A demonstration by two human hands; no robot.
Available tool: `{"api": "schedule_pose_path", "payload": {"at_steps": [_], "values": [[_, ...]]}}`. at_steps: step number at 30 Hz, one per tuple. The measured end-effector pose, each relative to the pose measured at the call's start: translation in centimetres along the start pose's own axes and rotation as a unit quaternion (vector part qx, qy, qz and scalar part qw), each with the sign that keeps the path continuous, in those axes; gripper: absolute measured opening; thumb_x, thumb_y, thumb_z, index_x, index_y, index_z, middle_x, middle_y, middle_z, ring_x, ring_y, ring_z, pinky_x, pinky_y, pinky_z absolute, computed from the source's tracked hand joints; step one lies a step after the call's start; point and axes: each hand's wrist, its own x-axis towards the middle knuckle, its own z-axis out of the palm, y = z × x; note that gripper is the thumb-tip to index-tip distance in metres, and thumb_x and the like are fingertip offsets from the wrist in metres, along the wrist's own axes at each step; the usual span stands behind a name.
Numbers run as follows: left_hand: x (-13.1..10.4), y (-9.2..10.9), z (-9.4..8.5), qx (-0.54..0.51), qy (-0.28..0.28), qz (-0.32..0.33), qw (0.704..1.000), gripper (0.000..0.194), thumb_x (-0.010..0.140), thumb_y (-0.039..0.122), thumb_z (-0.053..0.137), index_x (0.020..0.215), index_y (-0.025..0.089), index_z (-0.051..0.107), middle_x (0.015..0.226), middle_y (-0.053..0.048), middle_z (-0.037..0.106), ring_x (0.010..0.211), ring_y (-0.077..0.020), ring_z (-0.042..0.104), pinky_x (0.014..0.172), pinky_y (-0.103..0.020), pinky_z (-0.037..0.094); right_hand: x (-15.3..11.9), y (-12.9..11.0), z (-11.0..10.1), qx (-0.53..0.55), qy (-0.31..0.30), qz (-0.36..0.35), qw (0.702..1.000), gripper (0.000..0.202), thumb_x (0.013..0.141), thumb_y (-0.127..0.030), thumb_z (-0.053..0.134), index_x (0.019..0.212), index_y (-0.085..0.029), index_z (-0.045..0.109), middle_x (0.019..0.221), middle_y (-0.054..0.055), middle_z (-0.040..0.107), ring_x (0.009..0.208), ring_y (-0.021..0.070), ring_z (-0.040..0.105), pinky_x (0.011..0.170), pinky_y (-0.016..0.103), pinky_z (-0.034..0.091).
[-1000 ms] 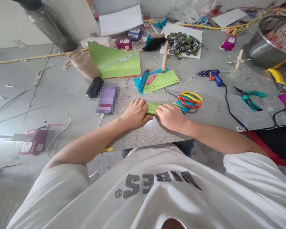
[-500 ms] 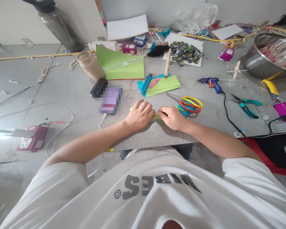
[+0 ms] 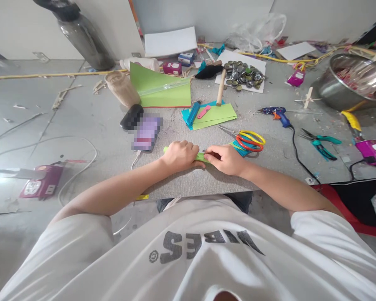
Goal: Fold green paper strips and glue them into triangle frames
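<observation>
Now the green paper (image 3: 201, 157) shows narrower than a second ago, seemingly folded or rolled tighter; the left hand (image 3: 181, 154) curls over it, the right hand (image 3: 227, 159) pinches it, near side of the table (image 3: 188, 182), left of the scissors (image 3: 250, 141)

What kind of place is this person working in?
Probably a craft workspace: a blue glue gun, red-and-yellow-handled scissors and a heap of metal bottle caps share the grey tabletop.
</observation>
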Motion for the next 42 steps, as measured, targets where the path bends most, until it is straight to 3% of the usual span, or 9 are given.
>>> {"api": "schedule_pose_path", "payload": {"at_steps": [6, 11, 18, 24, 27, 33, 36, 39, 42], "values": [[0.2, 0.9, -1.1, 0.017, -0.041, -0.052, 0.998, 0.068, 0.119, 0.079, 0.063, 0.117, 0.015, 0.086, 0.092, -0.019, 0.082, 0.088, -0.0384, 0.083, 0.066, -0.037, 0.044, 0.0, 1.0, 0.8, -0.113, 0.005, -0.079, 0.990, 0.026, 0.116, -0.037, 0.067, 0.107, -0.021, 0.084, 0.096, 0.009, 0.085, 0.085, 0.0215, 0.071, 0.081, 0.034, 0.047], [0.4, 1.3, -1.9, 0.039, -0.069, -0.052, 0.995, 0.058, 0.120, 0.066, 0.068, 0.116, 0.012, 0.088, 0.098, -0.023, 0.084, 0.093, -0.0411, 0.084, 0.068, -0.040, 0.049, 0.2, 1.0, 1.3, -0.163, -0.010, -0.056, 0.985, 0.024, 0.119, -0.032, 0.066, 0.103, -0.021, 0.080, 0.098, 0.009, 0.081, 0.091, 0.0238, 0.069, 0.084, 0.035, 0.046], [0.3, 0.2, -0.5, 0.020, -0.013, 0.001, 1.000, 0.063, 0.123, 0.072, 0.058, 0.112, 0.016, 0.084, 0.088, -0.017, 0.077, 0.082, -0.0347, 0.076, 0.067, -0.039, 0.043, 0.8, 0.6, 1.5, -0.137, -0.046, 0.001, 0.990, 0.018, 0.116, -0.021, 0.060, 0.100, -0.022, 0.069, 0.103, 0.010, 0.076, 0.100, 0.0260, 0.067, 0.092, 0.038, 0.050], [0.1, 0.5, -0.2, 0.055, 0.087, 0.049, 0.993, 0.037, 0.128, 0.027, 0.045, 0.114, 0.023, 0.080, 0.103, -0.016, 0.079, 0.098, -0.0347, 0.073, 0.082, -0.045, 0.049, 1.5, 0.7, 0.8, -0.052, -0.031, 0.044, 0.997, 0.027, 0.116, -0.025, 0.048, 0.089, -0.028, 0.048, 0.094, 0.003, 0.065, 0.090, 0.0228, 0.060, 0.088, 0.037, 0.049], [0.1, 1.2, -0.6, 0.070, 0.082, 0.063, 0.992, 0.044, 0.130, 0.036, 0.044, 0.113, 0.020, 0.082, 0.102, -0.018, 0.079, 0.102, -0.0367, 0.075, 0.088, -0.049, 0.053, 1.8, 0.7, 0.2, -0.015, -0.041, 0.072, 0.996, 0.031, 0.115, -0.029, 0.048, 0.084, -0.028, 0.046, 0.084, -0.001, 0.059, 0.082, 0.0204, 0.055, 0.082, 0.036, 0.045], [0.3, 2.1, -1.5, 0.035, -0.041, -0.026, 0.998, 0.050, 0.124, 0.059, 0.066, 0.128, 0.012, 0.084, 0.100, -0.021, 0.082, 0.092, -0.0374, 0.081, 0.072, -0.040, 0.049, 1.5, 0.3, -0.1, -0.013, -0.023, 0.063, 0.998, 0.024, 0.115, -0.043, 0.059, 0.098, -0.026, 0.061, 0.077, -0.004, 0.064, 0.072, 0.0185, 0.054, 0.075, 0.033, 0.040], [0.3, 1.7, -1.8, 0.014, -0.043, -0.064, 0.997, 0.051, 0.123, 0.061, 0.066, 0.124, 0.014, 0.085, 0.098, -0.019, 0.082, 0.091, -0.0373, 0.083, 0.070, -0.037, 0.047, 1.7, 0.0, 0.1, -0.140, -0.005, -0.002, 0.990, 0.019, 0.118, -0.037, 0.061, 0.115, -0.022, 0.072, 0.093, 0.004, 0.078, 0.084, 0.0225, 0.064, 0.085, 0.036, 0.043], [0.1, 1.2, -2.2, 0.012, -0.029, -0.076, 0.997, 0.053, 0.122, 0.060, 0.065, 0.114, 0.013, 0.088, 0.098, -0.022, 0.083, 0.094, -0.0392, 0.084, 0.070, -0.038, 0.049, 2.5, -0.3, 0.5, -0.312, -0.008, -0.108, 0.944, 0.027, 0.121, -0.029, 0.057, 0.114, -0.018, 0.081, 0.119, 0.018, 0.083, 0.106, 0.0299, 0.069, 0.096, 0.042, 0.040], [0.0, 1.0, -2.8, 0.025, -0.034, -0.074, 0.996, 0.047, 0.119, 0.054, 0.071, 0.113, 0.011, 0.090, 0.102, -0.025, 0.083, 0.099, -0.0408, 0.085, 0.072, -0.040, 0.053, 3.3, -0.6, 1.3, -0.370, -0.053, -0.137, 0.917, 0.037, 0.124, -0.025, 0.051, 0.111, -0.014, 0.084, 0.109, 0.018, 0.082, 0.101, 0.0305, 0.066, 0.091, 0.043, 0.036]]}}
